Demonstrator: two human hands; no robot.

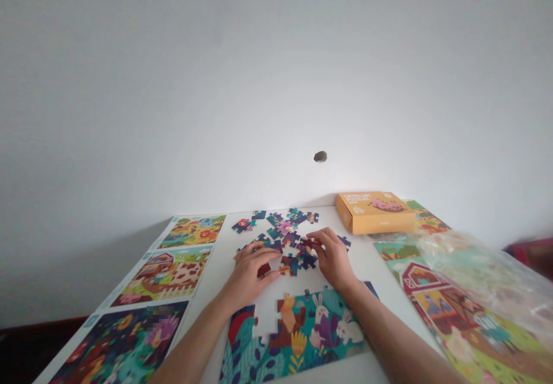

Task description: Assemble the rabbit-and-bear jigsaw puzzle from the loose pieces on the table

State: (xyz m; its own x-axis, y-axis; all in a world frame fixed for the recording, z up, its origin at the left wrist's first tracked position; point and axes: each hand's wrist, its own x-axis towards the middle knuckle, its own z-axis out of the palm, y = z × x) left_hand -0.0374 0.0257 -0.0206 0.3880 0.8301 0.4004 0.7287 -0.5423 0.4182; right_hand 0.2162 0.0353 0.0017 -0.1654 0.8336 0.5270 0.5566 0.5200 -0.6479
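In the head view, my right hand [333, 257] pinches a dark red puzzle piece [309, 241] above the loose pieces. My left hand [253, 269] curls around a brown puzzle piece [264, 270], which shows between its thumb and fingers; they partly cover it. Loose puzzle pieces [286, 227] lie in a heap beyond and between the hands, mostly dark blue, purple and teal. Nearer to me lies a partly joined puzzle [317, 329] with white rabbits, a squirrel and plants. Its upper left edge has a gap, and my right forearm covers part of its right side.
Three picture sheets [162, 274] line the table's left side. A yellow puzzle box [375, 214] stands at the back right, by the wall [242, 113]. On the right lie a farm puzzle [466, 315] and crumpled clear plastic [488, 269] partly over it.
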